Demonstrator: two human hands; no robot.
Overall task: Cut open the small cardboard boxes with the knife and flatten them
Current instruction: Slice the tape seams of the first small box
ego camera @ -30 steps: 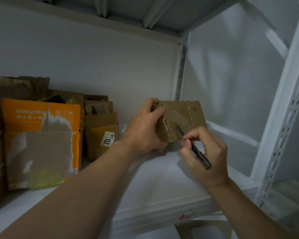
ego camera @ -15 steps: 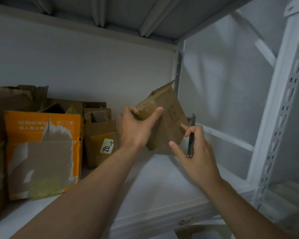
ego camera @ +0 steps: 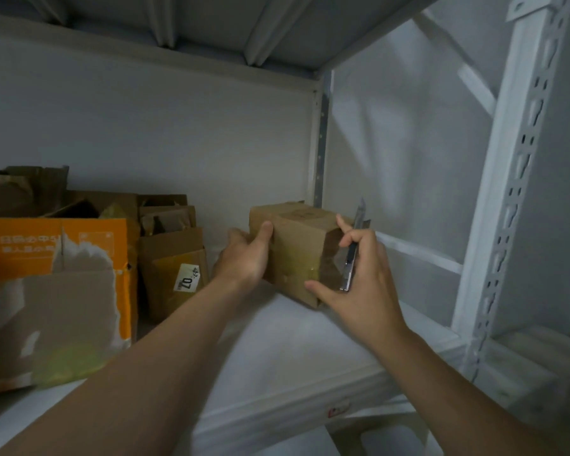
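A small brown cardboard box (ego camera: pixel 297 248) is held over the white shelf (ego camera: pixel 293 350), between my two hands. My left hand (ego camera: pixel 244 258) grips its left side, thumb on the near face. My right hand (ego camera: pixel 362 278) holds a slim utility knife (ego camera: pixel 352 255) upright against the box's right end, blade tip pointing up. The right thumb and index finger also touch the box's bottom and top right corners. Clear tape shows on the box's near face.
A torn orange and brown carton (ego camera: pixel 56 297) stands at the left. Behind it are several open brown boxes, one with a white "07" label (ego camera: pixel 186 278). A white perforated upright (ego camera: pixel 507 205) rises at the right, and another shelf board hangs overhead.
The box was tipped up on a corner half a second ago and has now turned back to lie level. My right hand with the knife moved against its right end.
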